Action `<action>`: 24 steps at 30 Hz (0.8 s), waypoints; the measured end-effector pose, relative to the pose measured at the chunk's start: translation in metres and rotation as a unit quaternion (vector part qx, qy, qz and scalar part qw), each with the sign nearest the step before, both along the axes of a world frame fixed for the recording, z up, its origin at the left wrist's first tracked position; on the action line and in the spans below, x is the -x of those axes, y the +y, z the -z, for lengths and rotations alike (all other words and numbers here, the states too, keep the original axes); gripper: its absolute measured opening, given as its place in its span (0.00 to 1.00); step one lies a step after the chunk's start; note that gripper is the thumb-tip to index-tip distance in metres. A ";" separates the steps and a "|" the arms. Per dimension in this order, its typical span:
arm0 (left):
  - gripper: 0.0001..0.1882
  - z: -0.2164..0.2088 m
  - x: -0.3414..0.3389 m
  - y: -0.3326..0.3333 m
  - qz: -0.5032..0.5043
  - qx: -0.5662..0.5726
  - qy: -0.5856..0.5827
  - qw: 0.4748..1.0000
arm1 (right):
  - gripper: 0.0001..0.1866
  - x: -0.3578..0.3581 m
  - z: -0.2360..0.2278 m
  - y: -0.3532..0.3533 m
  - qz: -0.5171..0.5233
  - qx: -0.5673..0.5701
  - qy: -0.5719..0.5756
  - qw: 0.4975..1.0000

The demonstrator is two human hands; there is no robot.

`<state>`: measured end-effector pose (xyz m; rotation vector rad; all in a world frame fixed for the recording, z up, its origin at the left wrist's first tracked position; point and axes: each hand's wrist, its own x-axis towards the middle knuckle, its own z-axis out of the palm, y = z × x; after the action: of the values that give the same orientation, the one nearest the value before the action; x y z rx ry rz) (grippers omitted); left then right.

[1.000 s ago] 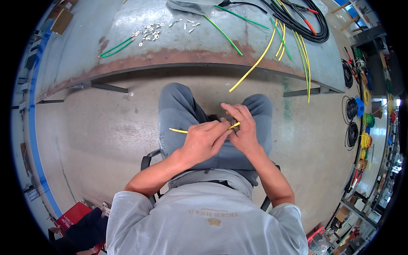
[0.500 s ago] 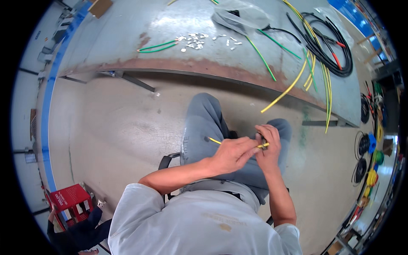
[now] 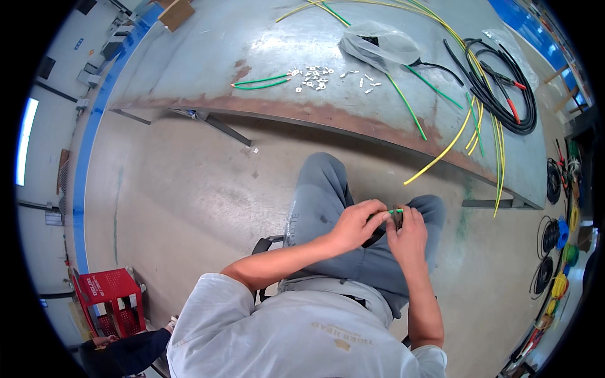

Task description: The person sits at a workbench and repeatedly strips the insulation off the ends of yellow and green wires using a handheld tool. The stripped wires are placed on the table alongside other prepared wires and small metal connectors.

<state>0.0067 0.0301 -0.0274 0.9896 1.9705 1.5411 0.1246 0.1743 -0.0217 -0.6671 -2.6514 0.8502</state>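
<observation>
Over my lap my hands are close together, working on a short piece of green wire (image 3: 395, 211). My left hand (image 3: 357, 225) pinches the wire between thumb and fingers. My right hand (image 3: 411, 234) is closed around a small dark tool (image 3: 398, 220) set against the wire; its kind is mostly hidden by the fingers. On the metal table (image 3: 189, 69) ahead lie two short green wires (image 3: 261, 82) with bare copper ends. Beside them is a scatter of small silvery cable lugs (image 3: 314, 77), with several more lying apart to their right.
A clear plastic bag (image 3: 384, 47) lies on the table, with green wires near it. Yellow wires (image 3: 441, 157) overhang the front edge. A black cable coil (image 3: 526, 120) and red-handled pliers (image 3: 504, 80) lie right. A red cart (image 3: 110, 286) and another person (image 3: 126, 353) are lower left.
The view has shifted, so the table sits lower and farther right. The yellow wire end that stuck out left of my left hand no longer shows; green shows between my hands now.
</observation>
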 end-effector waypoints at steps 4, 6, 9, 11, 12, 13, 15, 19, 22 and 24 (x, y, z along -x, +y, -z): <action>0.10 0.010 -0.015 0.008 -0.040 -0.043 0.067 0.996 | 0.18 -0.001 -0.001 0.000 0.004 0.010 -0.013 1.000; 0.09 0.010 -0.019 0.009 0.009 -0.072 -0.072 0.995 | 0.18 -0.007 0.009 0.007 -0.012 0.005 0.013 1.000; 0.11 0.003 -0.008 0.006 0.129 -0.062 -0.416 0.898 | 0.19 -0.008 0.001 0.016 -0.037 0.007 0.063 0.997; 0.13 -0.009 0.005 0.005 0.232 -0.017 -0.644 0.729 | 0.22 -0.006 0.005 0.025 -0.056 -0.040 0.148 0.987; 0.14 -0.008 0.014 0.000 0.301 0.000 -0.690 0.659 | 0.22 0.000 0.001 0.029 -0.103 -0.058 0.204 0.972; 0.14 -0.007 0.015 -0.004 0.322 0.018 -0.708 0.628 | 0.22 0.004 -0.005 0.031 -0.149 -0.077 0.250 0.954; 0.15 -0.008 0.023 -0.009 0.331 0.031 -0.664 0.670 | 0.21 0.007 -0.008 0.026 -0.156 -0.079 0.256 0.951; 0.11 0.001 0.030 0.005 0.105 0.061 -0.102 0.987 | 0.18 0.002 -0.002 0.022 -0.027 -0.065 -0.023 0.997; 0.09 -0.004 0.008 0.007 0.040 0.087 0.173 0.980 | 0.17 -0.005 0.009 0.011 -0.015 -0.039 -0.091 0.995; 0.09 -0.006 0.003 0.005 0.059 0.098 0.163 0.980 | 0.16 -0.006 0.011 0.011 -0.027 -0.011 -0.059 0.998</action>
<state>0.0037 0.0351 -0.0210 1.3125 2.1856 1.1511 0.1311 0.1857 -0.0323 -0.6632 -2.7921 0.8181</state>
